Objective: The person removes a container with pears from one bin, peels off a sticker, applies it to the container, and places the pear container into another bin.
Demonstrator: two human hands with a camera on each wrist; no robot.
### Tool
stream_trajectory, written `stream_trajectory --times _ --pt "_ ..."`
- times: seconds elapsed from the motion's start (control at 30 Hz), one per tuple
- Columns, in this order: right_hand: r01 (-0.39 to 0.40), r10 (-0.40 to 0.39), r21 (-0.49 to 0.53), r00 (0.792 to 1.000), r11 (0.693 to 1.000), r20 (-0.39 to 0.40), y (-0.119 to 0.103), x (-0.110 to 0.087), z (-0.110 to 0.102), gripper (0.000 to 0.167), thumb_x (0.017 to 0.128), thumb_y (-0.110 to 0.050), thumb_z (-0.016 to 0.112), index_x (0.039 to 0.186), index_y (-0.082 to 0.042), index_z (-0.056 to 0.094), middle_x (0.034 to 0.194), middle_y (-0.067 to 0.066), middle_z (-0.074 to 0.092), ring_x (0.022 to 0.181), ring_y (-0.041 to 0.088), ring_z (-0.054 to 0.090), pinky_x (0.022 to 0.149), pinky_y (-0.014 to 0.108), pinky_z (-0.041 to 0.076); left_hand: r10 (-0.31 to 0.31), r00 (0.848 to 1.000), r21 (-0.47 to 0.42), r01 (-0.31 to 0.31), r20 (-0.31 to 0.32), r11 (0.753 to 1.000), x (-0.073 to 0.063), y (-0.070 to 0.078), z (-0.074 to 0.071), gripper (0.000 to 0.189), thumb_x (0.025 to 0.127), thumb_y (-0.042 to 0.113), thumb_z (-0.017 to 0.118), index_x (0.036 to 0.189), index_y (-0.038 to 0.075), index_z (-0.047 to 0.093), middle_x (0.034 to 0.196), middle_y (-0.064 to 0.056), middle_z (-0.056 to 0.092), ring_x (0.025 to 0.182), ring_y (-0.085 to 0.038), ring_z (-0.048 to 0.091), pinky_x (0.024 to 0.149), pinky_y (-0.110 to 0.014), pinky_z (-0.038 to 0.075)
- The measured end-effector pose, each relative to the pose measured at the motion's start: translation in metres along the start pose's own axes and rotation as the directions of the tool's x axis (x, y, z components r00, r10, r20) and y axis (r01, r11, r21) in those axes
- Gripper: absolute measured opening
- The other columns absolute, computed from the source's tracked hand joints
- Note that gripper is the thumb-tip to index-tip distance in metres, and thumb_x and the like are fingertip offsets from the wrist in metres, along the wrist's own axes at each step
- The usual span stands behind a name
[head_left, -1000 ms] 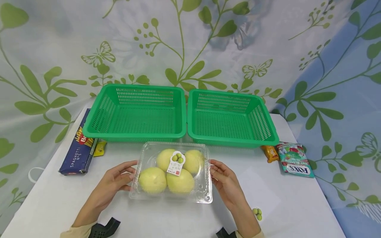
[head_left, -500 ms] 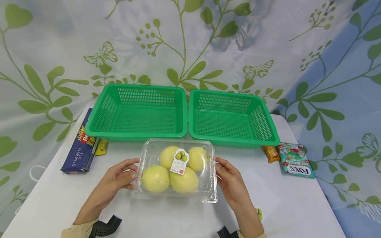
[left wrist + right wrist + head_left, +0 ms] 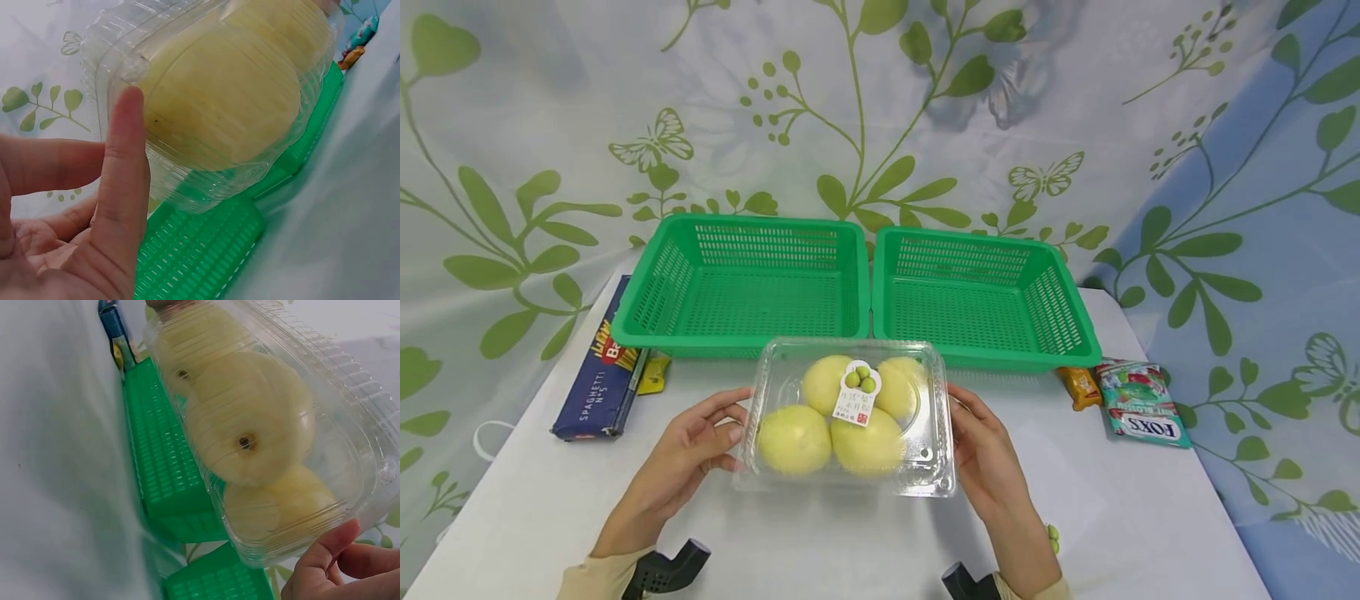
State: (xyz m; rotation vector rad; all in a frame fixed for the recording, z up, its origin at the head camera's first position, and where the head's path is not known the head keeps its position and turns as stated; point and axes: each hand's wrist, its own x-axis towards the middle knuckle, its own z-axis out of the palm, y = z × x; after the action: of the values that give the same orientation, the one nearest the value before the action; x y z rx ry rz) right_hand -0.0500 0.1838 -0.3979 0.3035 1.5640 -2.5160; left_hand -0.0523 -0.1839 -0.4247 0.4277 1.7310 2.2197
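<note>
A clear plastic clamshell box [image 3: 942,392] holds several round, pale yellow pears [image 3: 793,442] and bears a small white label [image 3: 856,402] on its lid. It is held above the white table, in front of the two baskets, its lid tilted toward me. On its left edge, my left hand [image 3: 681,462] grips with thumb and fingers. My right hand [image 3: 988,454] grips the opposite edge. In the left wrist view the thumb [image 3: 125,144] lies along the box's side wall. The right wrist view shows the thumb and fingers [image 3: 328,550] pinching the rim near a corner.
Two green baskets [image 3: 741,342] [image 3: 985,360] stand side by side at the back. On the left lie a spaghetti box [image 3: 591,396] and a yellow packet [image 3: 653,375]. To the right are an orange packet [image 3: 1081,388] and a FOX'S bag [image 3: 1142,404]. A small green sticker [image 3: 1052,537] lies by the right forearm.
Both hands have raised the box of pears a little and moved it slightly right and toward the baskets. Its near edge has come up off the table area it covered before.
</note>
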Motion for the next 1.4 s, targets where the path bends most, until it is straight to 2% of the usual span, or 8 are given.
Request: stream_trajectory --times 0.17,0.33,0.43,0.7,0.93,1.07,1.2,1.4 --pt "-0.011 0.011 0.013 1.0 1.0 -0.001 -0.003 0.001 0.003 0.019 0.103 -0.016 0.056 0.119 -0.019 0.065 0.108 -0.007 0.068 0.094 0.006 0.062 0.075 0.017 0.054 0.018 1.0 -0.056 -0.018 0.006 0.998 0.001 -0.001 -0.002 0.047 0.102 -0.005 0.042 0.143 0.018 0.05 0.108 0.007 0.06 0.089 -0.003 0.065 0.067 -0.022 0.061" --pt "-0.012 0.012 -0.015 1.0 1.0 0.01 -0.008 0.002 0.005 0.023 0.104 -0.016 0.055 0.125 -0.018 0.062 0.11 -0.007 0.069 0.098 0.006 0.063 0.077 0.017 0.055 0.045 0.999 -0.105 -0.044 0.012 0.993 0.004 0.0 -0.002 0.048 0.103 -0.006 0.04 0.144 0.017 0.049 0.109 0.007 0.06 0.089 -0.003 0.065 0.068 -0.02 0.06" --pt "0.006 -0.005 -0.048 1.0 0.999 0.029 -0.014 0.003 0.005 0.024 0.104 -0.015 0.053 0.127 -0.019 0.061 0.108 -0.007 0.067 0.1 0.006 0.063 0.079 0.018 0.055 0.058 0.998 -0.107 -0.056 0.015 0.993 0.008 0.003 0.0 0.047 0.103 -0.006 0.04 0.143 0.017 0.049 0.109 0.007 0.059 0.09 -0.002 0.064 0.069 -0.02 0.06" --pt "0.082 -0.069 -0.14 0.993 0.987 0.092 -0.032 0.009 0.002 0.032 0.104 -0.012 0.051 0.135 -0.014 0.056 0.102 -0.007 0.064 0.102 0.007 0.064 0.084 0.019 0.054 0.039 0.999 -0.074 -0.04 -0.02 0.996 0.018 0.011 0.007 0.045 0.102 -0.003 0.043 0.143 0.015 0.048 0.108 0.007 0.058 0.09 -0.003 0.062 0.068 -0.02 0.06" --pt "0.073 -0.066 -0.126 0.996 0.989 0.061 -0.036 0.01 0.002 0.035 0.105 -0.011 0.05 0.139 -0.01 0.052 0.106 -0.006 0.064 0.105 0.007 0.063 0.086 0.019 0.055 0.087 0.996 -0.148 -0.086 -0.002 0.985 0.025 0.014 0.01 0.046 0.101 -0.007 0.042 0.142 0.013 0.049 0.107 0.004 0.059 0.091 -0.004 0.064 0.068 -0.02 0.06" --pt "0.07 -0.063 -0.126 0.996 0.989 0.061 -0.037 0.01 0.005 0.039 0.105 -0.012 0.051 0.143 -0.008 0.048 0.11 -0.005 0.064 0.108 0.008 0.063 0.088 0.019 0.055 0.097 0.995 -0.176 -0.099 -0.02 0.979 0.025 0.016 0.01 0.047 0.101 -0.008 0.041 0.141 0.013 0.051 0.107 0.004 0.059 0.09 -0.004 0.064 0.067 -0.02 0.06" --pt "0.072 -0.064 -0.128 0.996 0.989 0.069 -0.039 0.011 0.007 0.039 0.105 -0.013 0.051 0.144 -0.009 0.048 0.11 -0.005 0.064 0.106 0.007 0.063 0.088 0.019 0.054 0.098 0.995 -0.172 -0.103 -0.033 0.98 0.025 0.02 0.01 0.047 0.101 -0.008 0.041 0.141 0.013 0.051 0.107 0.004 0.059 0.09 -0.004 0.064 0.067 -0.02 0.06" --pt "0.083 -0.075 -0.125 0.995 0.989 0.067 -0.044 0.015 0.008 0.033 0.105 -0.012 0.049 0.138 -0.015 0.053 0.104 -0.007 0.064 0.101 0.006 0.063 0.083 0.018 0.055 0.113 0.993 -0.136 -0.114 -0.017 0.984 0.033 0.03 0.01 0.046 0.101 -0.007 0.041 0.142 0.012 0.05 0.107 0.004 0.059 0.09 -0.004 0.064 0.067 -0.021 0.06"
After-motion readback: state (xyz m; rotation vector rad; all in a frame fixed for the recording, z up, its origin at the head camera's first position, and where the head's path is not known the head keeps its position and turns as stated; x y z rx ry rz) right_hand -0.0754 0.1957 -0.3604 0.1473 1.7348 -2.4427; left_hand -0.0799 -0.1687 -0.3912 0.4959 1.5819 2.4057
